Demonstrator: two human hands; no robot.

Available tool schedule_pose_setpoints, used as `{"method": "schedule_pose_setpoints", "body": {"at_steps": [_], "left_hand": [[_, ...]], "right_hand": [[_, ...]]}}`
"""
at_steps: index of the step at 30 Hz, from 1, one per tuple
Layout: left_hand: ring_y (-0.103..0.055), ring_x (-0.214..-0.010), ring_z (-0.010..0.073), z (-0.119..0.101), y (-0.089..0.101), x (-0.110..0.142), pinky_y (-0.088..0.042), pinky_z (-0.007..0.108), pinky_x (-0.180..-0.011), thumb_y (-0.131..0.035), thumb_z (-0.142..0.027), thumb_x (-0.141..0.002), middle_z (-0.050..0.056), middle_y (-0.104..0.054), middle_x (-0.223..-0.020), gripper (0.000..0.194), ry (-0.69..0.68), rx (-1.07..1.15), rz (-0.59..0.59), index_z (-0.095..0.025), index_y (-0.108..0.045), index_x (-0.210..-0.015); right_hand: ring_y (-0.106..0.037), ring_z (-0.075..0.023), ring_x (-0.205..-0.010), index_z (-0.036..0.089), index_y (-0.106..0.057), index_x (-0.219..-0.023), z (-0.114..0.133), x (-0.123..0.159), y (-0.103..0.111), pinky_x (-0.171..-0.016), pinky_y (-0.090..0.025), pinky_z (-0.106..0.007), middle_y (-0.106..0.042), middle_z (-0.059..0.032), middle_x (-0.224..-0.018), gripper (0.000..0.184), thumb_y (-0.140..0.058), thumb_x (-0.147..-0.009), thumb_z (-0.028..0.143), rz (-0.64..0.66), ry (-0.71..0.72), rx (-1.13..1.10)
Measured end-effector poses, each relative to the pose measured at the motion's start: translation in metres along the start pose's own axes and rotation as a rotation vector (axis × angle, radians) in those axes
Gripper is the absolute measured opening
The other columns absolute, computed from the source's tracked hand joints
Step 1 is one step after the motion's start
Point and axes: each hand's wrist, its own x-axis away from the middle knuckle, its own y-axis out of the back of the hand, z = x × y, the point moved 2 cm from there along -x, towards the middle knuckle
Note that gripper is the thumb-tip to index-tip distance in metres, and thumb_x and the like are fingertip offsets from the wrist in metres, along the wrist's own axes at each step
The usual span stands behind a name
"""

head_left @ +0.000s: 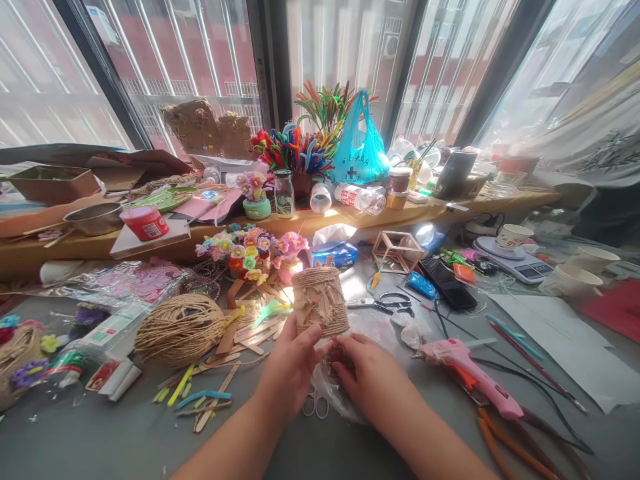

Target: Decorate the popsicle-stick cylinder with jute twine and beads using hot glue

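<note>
A small holder wrapped in jute twine (320, 300) stands on the grey table just beyond my hands. My left hand (293, 363) touches its lower edge, fingers curled. My right hand (367, 377) rests beside it on a clear plastic bag (333, 393), fingers pinched on a small dark reddish-brown bundle (340, 352) that I cannot name. Small scissors (315, 403) lie under the bag between my wrists.
A ball of jute twine (181, 328) and loose craft sticks (245, 337) lie left. A pink glue gun (467, 373) with its cord lies right, near black-handled scissors (385, 303), a phone (447, 283) and white paper (560, 347). Pipe-cleaner flowers (250, 250) and a cluttered windowsill (450, 207) stand behind.
</note>
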Motion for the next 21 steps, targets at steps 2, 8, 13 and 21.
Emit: {"method": "schedule_pose_setpoints", "body": {"at_steps": [2, 8, 13, 21], "left_hand": [[-0.062, -0.138, 0.0375, 0.0, 0.0, -0.001, -0.047, 0.053, -0.113, -0.086, -0.04, -0.082, 0.01, -0.075, -0.138, 0.051, -0.001, -0.024, -0.056, -0.028, -0.072, -0.129], [-0.063, -0.139, 0.038, -0.002, -0.006, 0.0, -0.045, 0.054, -0.116, -0.088, -0.041, -0.078, 0.01, -0.076, -0.137, 0.055, -0.038, -0.064, -0.103, -0.028, -0.072, -0.129], [-0.063, -0.138, 0.0372, -0.004, -0.01, 0.001, -0.045, 0.053, -0.117, -0.086, -0.04, -0.079, 0.01, -0.078, -0.133, 0.052, -0.066, -0.087, -0.073, -0.026, -0.071, -0.127], [-0.064, -0.137, 0.0354, -0.004, -0.009, 0.002, -0.043, 0.052, -0.12, -0.086, -0.043, -0.08, 0.007, -0.079, -0.129, 0.049, -0.104, -0.061, -0.045, -0.029, -0.073, -0.126]], "right_hand": [[-0.073, -0.0279, -0.106, 0.02, -0.074, -0.119, 0.003, 0.002, 0.003, -0.089, -0.054, -0.035, -0.079, -0.0096, -0.117, 0.025, -0.065, -0.096, 0.019, 0.04, -0.072, 0.026], [-0.073, -0.0316, -0.107, 0.016, -0.075, -0.116, 0.007, 0.003, 0.01, -0.087, -0.052, -0.038, -0.08, -0.013, -0.116, 0.025, -0.057, -0.1, 0.018, 0.096, -0.154, 0.107], [-0.073, -0.0303, -0.111, 0.018, -0.077, -0.117, -0.004, -0.002, 0.002, -0.092, -0.05, -0.036, -0.08, -0.012, -0.12, 0.033, -0.057, -0.093, 0.007, 0.085, -0.18, 0.131], [-0.072, -0.027, -0.116, 0.02, -0.074, -0.121, -0.011, -0.002, -0.006, -0.096, -0.049, -0.032, -0.079, -0.0096, -0.121, 0.05, -0.058, -0.081, -0.005, 0.037, -0.172, 0.1]]}}
